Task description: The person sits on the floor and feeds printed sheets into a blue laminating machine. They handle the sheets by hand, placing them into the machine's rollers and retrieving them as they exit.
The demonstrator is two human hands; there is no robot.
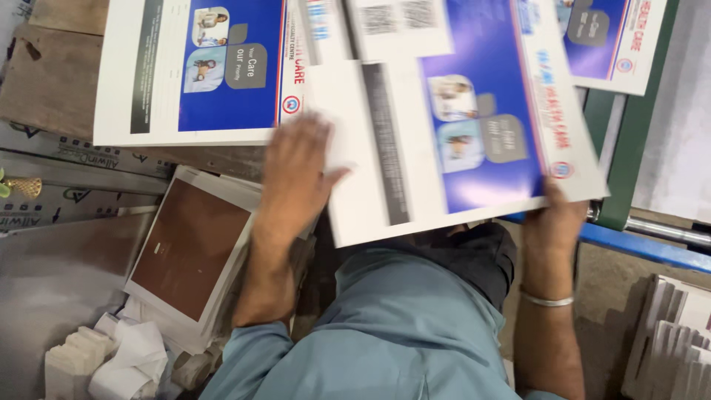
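Note:
My left hand lies flat, fingers spread, on the left part of a large printed sheet with blue, white and grey panels. My right hand grips the same sheet at its lower right corner from beneath, a metal bangle on the wrist. The sheet is blurred and tilted above my lap. A similar printed sheet rests flat on the left, and another shows at the upper right.
A brown-faced stack of boards lies at the lower left, with white paper scraps beside it. Wooden planks sit at the far left. A green and blue machine frame runs along the right, with stacked white cards below.

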